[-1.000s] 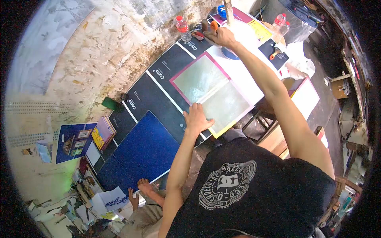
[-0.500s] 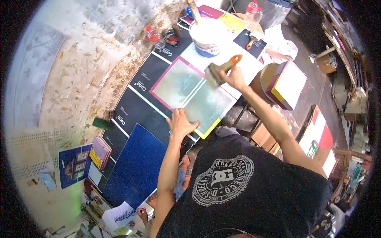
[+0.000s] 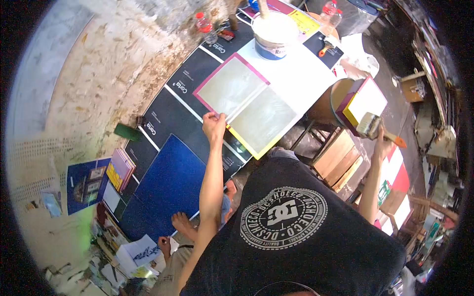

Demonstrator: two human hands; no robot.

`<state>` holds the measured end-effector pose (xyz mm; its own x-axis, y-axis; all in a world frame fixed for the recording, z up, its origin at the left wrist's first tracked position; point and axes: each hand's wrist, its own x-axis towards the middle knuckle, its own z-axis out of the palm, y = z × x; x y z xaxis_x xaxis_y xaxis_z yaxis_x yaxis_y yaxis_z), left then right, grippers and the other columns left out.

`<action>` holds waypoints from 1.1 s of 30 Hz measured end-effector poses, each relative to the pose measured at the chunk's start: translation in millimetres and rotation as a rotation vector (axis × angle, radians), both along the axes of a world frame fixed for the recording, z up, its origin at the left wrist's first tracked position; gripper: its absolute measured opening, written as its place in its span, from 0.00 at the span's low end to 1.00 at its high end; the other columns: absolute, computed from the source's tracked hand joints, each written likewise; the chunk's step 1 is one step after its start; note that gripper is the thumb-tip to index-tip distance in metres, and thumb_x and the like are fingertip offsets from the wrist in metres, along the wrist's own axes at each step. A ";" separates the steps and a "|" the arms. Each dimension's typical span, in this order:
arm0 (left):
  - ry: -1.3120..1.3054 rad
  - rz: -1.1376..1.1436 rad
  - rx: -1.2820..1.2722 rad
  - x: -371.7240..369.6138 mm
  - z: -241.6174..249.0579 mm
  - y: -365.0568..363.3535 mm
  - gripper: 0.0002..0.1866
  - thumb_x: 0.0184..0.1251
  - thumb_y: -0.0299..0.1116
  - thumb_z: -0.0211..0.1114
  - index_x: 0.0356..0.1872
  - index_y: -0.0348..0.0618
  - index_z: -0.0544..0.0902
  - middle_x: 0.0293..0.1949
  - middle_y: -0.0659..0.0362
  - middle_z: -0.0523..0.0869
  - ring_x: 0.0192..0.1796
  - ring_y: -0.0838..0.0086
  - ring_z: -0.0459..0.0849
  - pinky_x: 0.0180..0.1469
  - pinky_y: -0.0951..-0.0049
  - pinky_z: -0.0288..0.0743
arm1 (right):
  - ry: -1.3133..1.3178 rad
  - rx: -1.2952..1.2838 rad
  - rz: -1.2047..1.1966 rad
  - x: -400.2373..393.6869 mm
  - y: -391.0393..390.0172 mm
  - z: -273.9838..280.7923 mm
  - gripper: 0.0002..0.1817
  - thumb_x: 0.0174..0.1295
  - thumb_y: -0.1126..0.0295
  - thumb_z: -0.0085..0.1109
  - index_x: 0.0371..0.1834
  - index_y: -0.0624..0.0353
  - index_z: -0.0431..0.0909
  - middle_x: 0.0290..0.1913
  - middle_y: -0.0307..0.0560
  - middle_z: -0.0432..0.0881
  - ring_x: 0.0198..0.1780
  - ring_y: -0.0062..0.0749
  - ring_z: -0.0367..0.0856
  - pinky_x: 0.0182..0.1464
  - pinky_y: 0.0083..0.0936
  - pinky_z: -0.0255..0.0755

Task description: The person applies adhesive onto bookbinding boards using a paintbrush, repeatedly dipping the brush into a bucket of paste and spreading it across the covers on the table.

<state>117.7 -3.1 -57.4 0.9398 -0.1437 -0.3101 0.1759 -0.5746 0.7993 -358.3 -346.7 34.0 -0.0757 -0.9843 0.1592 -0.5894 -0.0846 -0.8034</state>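
Note:
My right hand grips a wide paintbrush with an orange-tipped handle, held out to the right, away from the table. Its bristles look whitish and point up and left, in front of a stack of printed sheets. On the table lies a pink- and yellow-edged sheet with two greyish, wet-looking panels split by a pale strip. My left hand pinches this sheet at its left edge, near the strip, and that edge seems slightly raised.
A white bucket with a stick stands at the table's far end. A second brush, plastic bottles and a dark blue board lie about. A wooden stool stands right. Another person's hand shows at lower left.
My right hand has swung the brush from over the sheet out to the right. My left hand has gone from resting spread on the sheet's edge to pinching it.

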 end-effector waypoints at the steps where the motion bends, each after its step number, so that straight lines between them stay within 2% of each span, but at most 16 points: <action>1: -0.052 0.023 0.029 2.4 -1.0 -2.1 0.29 0.50 0.39 0.74 0.51 0.31 0.79 0.40 0.48 0.87 0.43 0.61 0.87 0.50 0.66 0.79 | -0.130 -0.015 0.034 1.9 2.7 2.9 0.27 0.67 0.56 0.67 0.58 0.69 0.82 0.52 0.52 0.85 0.52 0.30 0.81 0.58 0.29 0.73; 4: -0.117 0.029 0.044 9.7 -13.7 0.0 0.32 0.46 0.43 0.75 0.48 0.27 0.80 0.35 0.44 0.88 0.41 0.53 0.88 0.50 0.61 0.80 | -0.130 0.056 -0.051 25.5 21.8 13.9 0.26 0.66 0.57 0.68 0.57 0.70 0.82 0.53 0.51 0.85 0.53 0.30 0.81 0.59 0.28 0.72; 9: 0.051 0.111 -0.035 19.2 -2.3 29.7 0.27 0.48 0.37 0.74 0.47 0.27 0.81 0.35 0.48 0.89 0.39 0.64 0.88 0.47 0.65 0.79 | -0.097 0.113 -0.016 25.2 19.4 -9.7 0.24 0.66 0.60 0.68 0.56 0.69 0.83 0.54 0.50 0.85 0.53 0.29 0.81 0.59 0.27 0.72; 11: 0.068 0.154 -0.099 26.6 -6.6 61.8 0.26 0.49 0.36 0.73 0.48 0.28 0.81 0.36 0.50 0.89 0.39 0.67 0.87 0.46 0.67 0.79 | -0.252 0.053 0.078 34.0 27.6 -3.3 0.25 0.66 0.59 0.68 0.57 0.69 0.82 0.53 0.48 0.86 0.52 0.28 0.82 0.59 0.27 0.72; 13: 0.098 0.202 -0.088 37.0 -26.9 105.7 0.27 0.52 0.34 0.70 0.53 0.29 0.81 0.39 0.53 0.88 0.41 0.70 0.85 0.45 0.69 0.78 | -0.297 0.070 0.039 33.5 21.6 -6.6 0.26 0.65 0.55 0.69 0.53 0.69 0.84 0.47 0.43 0.86 0.46 0.22 0.81 0.51 0.24 0.73; 14: 0.109 0.223 -0.135 37.1 -26.7 127.9 0.25 0.55 0.34 0.70 0.53 0.31 0.81 0.36 0.57 0.86 0.36 0.74 0.82 0.38 0.72 0.74 | -0.291 0.102 0.007 16.5 -0.3 -26.2 0.26 0.65 0.55 0.69 0.52 0.70 0.83 0.44 0.44 0.86 0.45 0.26 0.82 0.51 0.27 0.75; 15: 0.122 0.242 -0.184 35.5 -26.9 150.9 0.23 0.57 0.35 0.70 0.52 0.33 0.81 0.34 0.61 0.84 0.31 0.78 0.79 0.30 0.75 0.70 | -0.341 0.196 -0.029 32.5 9.6 -1.8 0.22 0.66 0.53 0.67 0.46 0.65 0.83 0.36 0.39 0.83 0.37 0.21 0.78 0.42 0.24 0.72; 18: 0.126 0.294 -0.174 34.8 -41.3 229.7 0.22 0.58 0.36 0.70 0.53 0.35 0.82 0.31 0.65 0.83 0.27 0.82 0.75 0.24 0.77 0.63 | -0.621 0.347 0.098 71.3 1.8 33.8 0.18 0.69 0.52 0.64 0.35 0.57 0.79 0.26 0.33 0.73 0.30 0.14 0.71 0.35 0.20 0.66; 19: 0.142 0.301 -0.194 31.2 -41.5 253.1 0.23 0.58 0.36 0.70 0.54 0.35 0.82 0.31 0.65 0.83 0.27 0.82 0.76 0.23 0.77 0.63 | -0.658 0.378 0.175 75.0 -15.3 30.6 0.17 0.70 0.54 0.62 0.39 0.58 0.79 0.30 0.35 0.76 0.31 0.16 0.73 0.34 0.18 0.68; 21: 0.162 0.402 -0.147 32.0 -65.1 303.1 0.26 0.55 0.36 0.71 0.54 0.30 0.82 0.40 0.53 0.88 0.39 0.71 0.84 0.42 0.72 0.77 | -0.742 0.337 0.269 115.1 -32.7 47.5 0.16 0.70 0.58 0.62 0.47 0.60 0.79 0.40 0.40 0.80 0.33 0.20 0.76 0.36 0.19 0.73; 25: 0.142 0.274 0.301 29.6 -63.0 356.1 0.28 0.54 0.41 0.71 0.53 0.30 0.84 0.42 0.48 0.90 0.39 0.67 0.88 0.45 0.68 0.80 | -0.641 0.272 0.480 208.5 -83.0 77.1 0.22 0.71 0.60 0.60 0.62 0.63 0.77 0.55 0.46 0.81 0.47 0.25 0.81 0.49 0.22 0.77; 26: 0.096 0.272 0.599 35.1 -77.7 373.6 0.34 0.52 0.46 0.71 0.54 0.28 0.83 0.48 0.41 0.88 0.48 0.56 0.89 0.53 0.61 0.80 | -0.426 0.217 0.486 228.1 -117.6 61.2 0.22 0.71 0.61 0.61 0.60 0.65 0.77 0.54 0.46 0.82 0.49 0.26 0.82 0.52 0.24 0.77; 28: -0.079 0.390 0.718 27.5 -73.1 380.6 0.40 0.50 0.48 0.70 0.59 0.23 0.77 0.57 0.33 0.82 0.62 0.44 0.80 0.66 0.55 0.72 | -0.497 -0.047 0.778 293.2 -117.2 82.5 0.19 0.69 0.64 0.62 0.55 0.67 0.81 0.44 0.42 0.85 0.45 0.25 0.82 0.46 0.25 0.77; 29: -0.160 0.443 0.677 32.1 -81.7 389.7 0.41 0.49 0.48 0.70 0.59 0.21 0.76 0.57 0.32 0.82 0.61 0.43 0.80 0.65 0.55 0.72 | -0.282 -0.102 0.772 320.3 -142.0 80.2 0.16 0.69 0.62 0.63 0.48 0.66 0.85 0.38 0.39 0.87 0.43 0.24 0.83 0.44 0.23 0.76; 30: -0.164 0.469 0.600 34.9 -77.8 386.7 0.38 0.53 0.45 0.71 0.61 0.25 0.76 0.57 0.36 0.82 0.57 0.47 0.83 0.62 0.58 0.74 | -0.298 -0.218 0.802 352.2 -141.2 87.5 0.16 0.67 0.60 0.65 0.44 0.65 0.87 0.35 0.41 0.88 0.41 0.23 0.86 0.42 0.22 0.76; 33: -0.369 0.539 0.474 7.1 -31.1 321.2 0.34 0.58 0.41 0.71 0.63 0.31 0.76 0.57 0.43 0.83 0.51 0.57 0.85 0.56 0.64 0.77 | -0.151 -0.372 0.813 426.7 -161.2 66.8 0.19 0.63 0.56 0.69 0.39 0.66 0.85 0.38 0.54 0.89 0.38 0.35 0.89 0.42 0.28 0.80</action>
